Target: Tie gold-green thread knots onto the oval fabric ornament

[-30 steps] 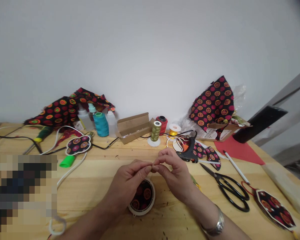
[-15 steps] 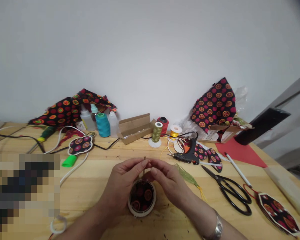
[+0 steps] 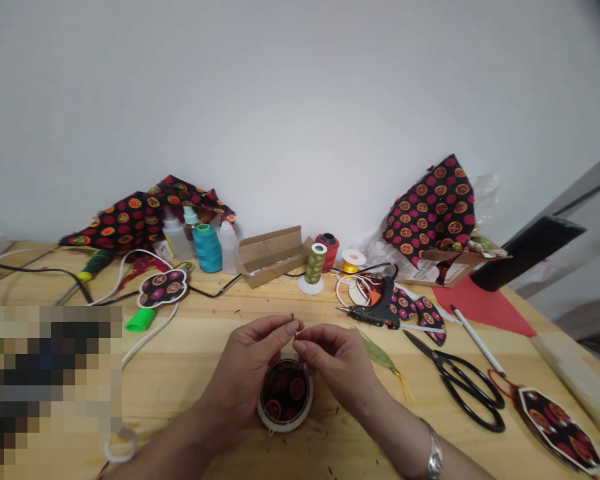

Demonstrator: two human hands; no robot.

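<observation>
My left hand (image 3: 255,355) pinches a dark cord (image 3: 293,317), seemingly to steady it; my right hand (image 3: 337,357) meets it there, whether gripping I cannot tell. The round ornament (image 3: 285,393) sits just below my fingers.

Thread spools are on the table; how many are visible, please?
4: teal spool between bottles; olive spool in front of red spool; yellow spool rightmost. More may be hidden.

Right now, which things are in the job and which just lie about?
Likely in the job:
thin strand, pinched in left hand, right hand close by
round piece, nearest both hands

Apparently lying about:
scissors
glue gun
teal spool
carton
white marker
</observation>
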